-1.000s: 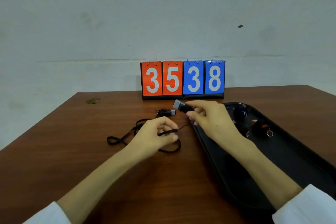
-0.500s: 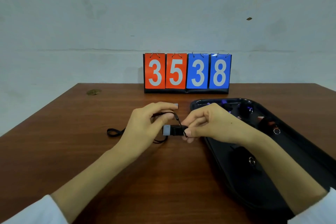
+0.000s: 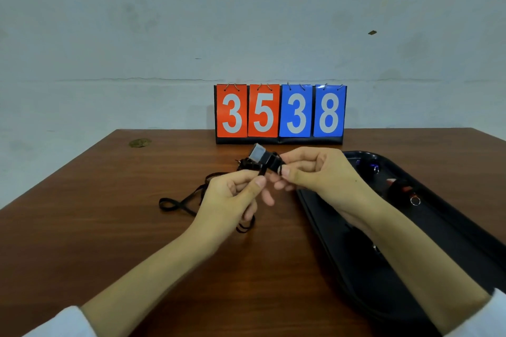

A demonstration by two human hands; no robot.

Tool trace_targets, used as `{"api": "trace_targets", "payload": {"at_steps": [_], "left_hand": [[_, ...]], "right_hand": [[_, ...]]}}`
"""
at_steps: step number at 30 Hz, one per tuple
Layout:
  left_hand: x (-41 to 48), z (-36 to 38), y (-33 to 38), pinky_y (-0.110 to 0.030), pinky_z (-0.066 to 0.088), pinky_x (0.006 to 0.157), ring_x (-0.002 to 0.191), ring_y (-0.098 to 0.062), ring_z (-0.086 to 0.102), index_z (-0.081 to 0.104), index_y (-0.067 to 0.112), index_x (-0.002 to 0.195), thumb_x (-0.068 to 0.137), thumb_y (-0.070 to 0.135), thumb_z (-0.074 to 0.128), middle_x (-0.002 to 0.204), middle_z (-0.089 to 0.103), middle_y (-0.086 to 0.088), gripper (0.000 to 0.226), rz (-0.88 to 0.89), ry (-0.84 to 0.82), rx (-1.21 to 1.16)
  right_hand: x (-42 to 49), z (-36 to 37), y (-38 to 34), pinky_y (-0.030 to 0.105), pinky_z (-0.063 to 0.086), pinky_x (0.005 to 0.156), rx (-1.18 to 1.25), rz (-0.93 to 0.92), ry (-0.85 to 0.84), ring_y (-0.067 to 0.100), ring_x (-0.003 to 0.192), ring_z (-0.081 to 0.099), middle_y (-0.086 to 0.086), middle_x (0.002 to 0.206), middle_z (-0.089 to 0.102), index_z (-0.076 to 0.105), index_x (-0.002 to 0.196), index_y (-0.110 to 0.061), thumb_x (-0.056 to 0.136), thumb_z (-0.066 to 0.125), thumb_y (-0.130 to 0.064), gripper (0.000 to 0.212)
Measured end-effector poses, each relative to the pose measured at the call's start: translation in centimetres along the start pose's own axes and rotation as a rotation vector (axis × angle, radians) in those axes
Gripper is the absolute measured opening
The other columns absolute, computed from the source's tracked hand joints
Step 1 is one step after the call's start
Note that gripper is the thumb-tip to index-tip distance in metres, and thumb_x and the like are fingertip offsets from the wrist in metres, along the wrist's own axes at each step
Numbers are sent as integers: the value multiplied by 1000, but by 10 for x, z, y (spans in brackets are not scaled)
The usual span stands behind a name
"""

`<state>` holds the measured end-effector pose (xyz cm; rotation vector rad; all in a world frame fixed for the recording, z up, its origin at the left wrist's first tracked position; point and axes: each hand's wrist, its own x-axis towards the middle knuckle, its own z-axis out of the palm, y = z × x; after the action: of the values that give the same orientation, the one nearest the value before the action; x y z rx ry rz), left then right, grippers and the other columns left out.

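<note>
Nearest you, lower right of the frame, your right forearm lies over the black tray point(image 3: 438, 243), so a sideways tug could, I'd say, shove it or rattle what sits in it. Moving up to just below centre: your left hand point(image 3: 230, 197) pinches the black cord point(image 3: 178, 204) between thumb and forefinger, and the slack trails left across the table point(image 3: 109, 241) in a loose crossed loop. That slack is the worry. If it snags under your wrist, the pull may drag the cord out of the pinch. Dead centre, held above the wood, your right hand point(image 3: 323, 172) grips the small black piece point(image 3: 262, 159) by its fingertips, grey end pointing up and left. It's a thin hold on a small thing, and twisting hard could pop it loose into the tray, among the dark look-alike bits point(image 3: 399, 189) at centre right. Farthest back, the number board point(image 3: 280, 112) stands well apart, out of harm's way.
</note>
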<state>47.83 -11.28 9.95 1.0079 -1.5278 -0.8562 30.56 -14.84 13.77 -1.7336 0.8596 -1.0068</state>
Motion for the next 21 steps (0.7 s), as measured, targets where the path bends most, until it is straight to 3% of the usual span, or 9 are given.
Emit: {"api": "trace_targets", "payload": {"at_steps": [5,8,11,13,16,19,21], "left_hand": [[-1,3,-3,-20,40,44,46,-8,46,69,11,83,93,21,51,66,66,0,23,-35,-26,-3],[0,3,-3,-15,45,68,69,0,57,72,22,71,84,38,54,80,64,12,27,-11,-5,106],[2,0,-2,-18,39,89,104,7,52,74,29,66,75,47,55,106,59,21,28,13,46,177],[4,-3,2,-23,37,95,114,9,48,76,26,69,77,45,55,115,61,24,29,43,21,181],[4,-8,9,-26,39,98,112,5,54,76,19,78,85,39,51,99,73,13,34,51,-40,108],[7,-16,16,-38,37,101,110,-12,60,77,19,87,90,54,34,103,73,4,55,-1,-8,-48],[12,-24,20,-41,37,101,113,-17,60,75,18,92,92,53,24,110,71,-2,62,-30,42,-231]], "right_hand": [[3,1,6,16,55,69,-213,-19,248,6,71,69,-3,79,72,66,99,-14,82,66,-12,18],[2,3,12,9,48,69,-529,-51,355,-2,74,62,-14,83,64,66,103,-19,82,68,-19,21],[1,5,16,8,43,74,-722,-91,353,-2,77,56,-10,90,66,67,106,-21,82,68,-21,24],[1,8,18,16,48,80,-793,-110,297,1,80,58,-6,95,69,67,107,-20,82,68,-21,25],[0,12,18,26,51,85,-878,-138,136,6,86,63,-4,98,71,69,105,-20,81,69,-23,24],[-3,14,16,22,52,82,-847,-127,-55,1,81,62,-5,94,71,71,100,-19,78,72,-21,22],[-6,16,12,19,53,81,-755,-86,-216,0,77,64,-6,87,72,72,92,-20,78,72,-17,14]]}}
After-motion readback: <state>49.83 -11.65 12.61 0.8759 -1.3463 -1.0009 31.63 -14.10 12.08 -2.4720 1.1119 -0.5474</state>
